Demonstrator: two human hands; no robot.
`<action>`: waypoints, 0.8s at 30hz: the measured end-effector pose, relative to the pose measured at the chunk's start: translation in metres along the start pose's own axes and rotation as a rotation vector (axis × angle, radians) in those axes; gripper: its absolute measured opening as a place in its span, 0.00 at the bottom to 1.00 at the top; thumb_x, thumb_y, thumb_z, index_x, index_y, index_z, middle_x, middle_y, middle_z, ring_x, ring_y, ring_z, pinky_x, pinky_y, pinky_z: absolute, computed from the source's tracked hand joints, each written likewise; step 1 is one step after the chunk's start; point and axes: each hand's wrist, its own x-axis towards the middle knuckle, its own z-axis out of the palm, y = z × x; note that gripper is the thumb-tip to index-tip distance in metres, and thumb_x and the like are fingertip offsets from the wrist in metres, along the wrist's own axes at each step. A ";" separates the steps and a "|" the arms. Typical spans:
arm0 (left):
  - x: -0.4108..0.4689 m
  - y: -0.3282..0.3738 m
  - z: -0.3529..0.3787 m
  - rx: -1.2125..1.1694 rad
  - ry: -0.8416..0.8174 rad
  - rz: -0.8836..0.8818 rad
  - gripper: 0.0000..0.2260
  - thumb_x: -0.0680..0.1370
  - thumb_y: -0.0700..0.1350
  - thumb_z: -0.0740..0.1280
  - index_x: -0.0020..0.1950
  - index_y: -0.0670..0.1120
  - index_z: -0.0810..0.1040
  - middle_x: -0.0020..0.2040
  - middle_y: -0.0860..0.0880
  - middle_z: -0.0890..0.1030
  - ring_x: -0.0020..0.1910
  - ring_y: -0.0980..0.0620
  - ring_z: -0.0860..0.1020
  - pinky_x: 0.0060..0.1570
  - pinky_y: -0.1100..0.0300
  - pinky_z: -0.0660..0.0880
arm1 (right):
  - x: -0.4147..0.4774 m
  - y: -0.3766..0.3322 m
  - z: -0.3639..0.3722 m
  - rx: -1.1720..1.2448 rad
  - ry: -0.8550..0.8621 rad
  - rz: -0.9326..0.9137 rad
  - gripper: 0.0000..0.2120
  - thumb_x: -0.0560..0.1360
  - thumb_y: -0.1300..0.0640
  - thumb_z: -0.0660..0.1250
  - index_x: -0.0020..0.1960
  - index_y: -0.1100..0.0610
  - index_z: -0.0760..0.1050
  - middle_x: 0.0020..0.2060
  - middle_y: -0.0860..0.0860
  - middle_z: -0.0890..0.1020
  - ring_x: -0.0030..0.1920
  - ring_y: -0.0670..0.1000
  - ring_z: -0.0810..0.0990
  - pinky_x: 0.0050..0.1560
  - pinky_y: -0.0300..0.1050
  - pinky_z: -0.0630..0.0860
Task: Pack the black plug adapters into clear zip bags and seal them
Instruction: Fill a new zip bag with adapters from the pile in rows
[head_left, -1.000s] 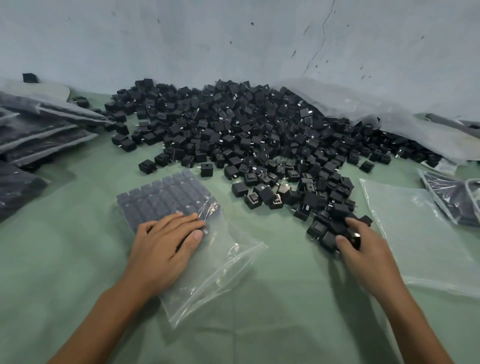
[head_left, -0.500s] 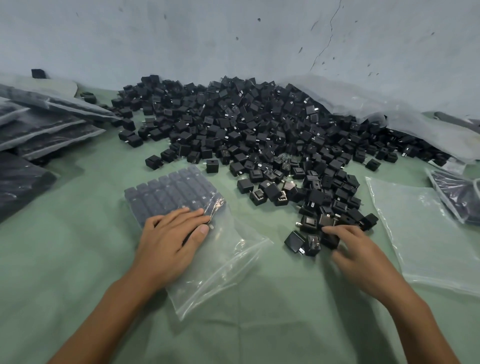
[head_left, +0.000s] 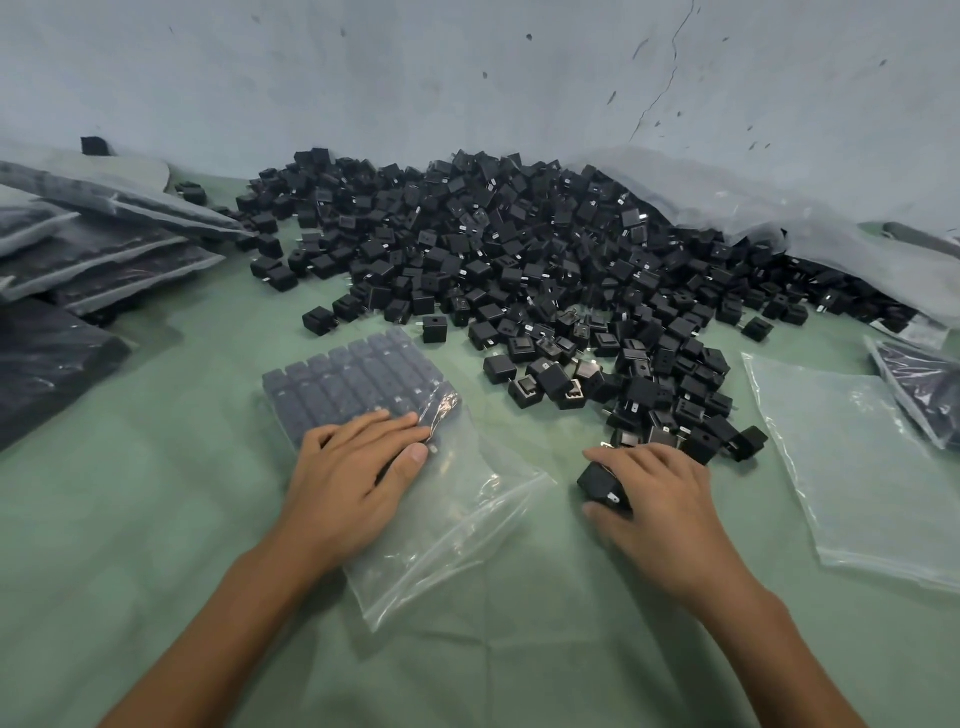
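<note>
Right grip (head_left: 660, 499) pulled adapter (head_left: 597, 483) off pile (head_left: 519, 249); prongs point toward person.

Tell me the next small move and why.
Probably slide the adapter gripped by the right hand into the zip bag, beside the packed rows: the left hand rests flat on that bag, and its near half looks empty.

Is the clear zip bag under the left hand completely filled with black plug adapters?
No, the black plug adapters fill only the far half of the clear plastic zip bag; its near half lies empty.
</note>
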 end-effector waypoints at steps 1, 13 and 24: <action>0.000 0.000 0.000 0.004 -0.003 0.000 0.26 0.80 0.66 0.45 0.68 0.64 0.76 0.69 0.67 0.73 0.72 0.65 0.64 0.63 0.61 0.54 | 0.001 -0.002 0.001 -0.019 0.002 0.006 0.23 0.74 0.46 0.71 0.68 0.42 0.72 0.61 0.40 0.78 0.68 0.52 0.66 0.69 0.46 0.54; 0.001 -0.004 0.003 0.000 0.006 0.000 0.26 0.80 0.67 0.45 0.67 0.64 0.76 0.69 0.67 0.74 0.72 0.64 0.65 0.63 0.60 0.55 | -0.008 -0.033 -0.033 1.783 -0.084 0.522 0.15 0.81 0.52 0.57 0.60 0.58 0.75 0.54 0.63 0.84 0.51 0.56 0.84 0.48 0.48 0.79; 0.005 0.002 -0.005 0.035 -0.123 -0.014 0.29 0.78 0.71 0.41 0.69 0.65 0.73 0.73 0.66 0.69 0.76 0.63 0.60 0.67 0.59 0.53 | -0.057 -0.076 -0.012 1.836 -0.446 0.456 0.14 0.69 0.61 0.74 0.54 0.63 0.84 0.56 0.64 0.83 0.36 0.55 0.83 0.34 0.44 0.81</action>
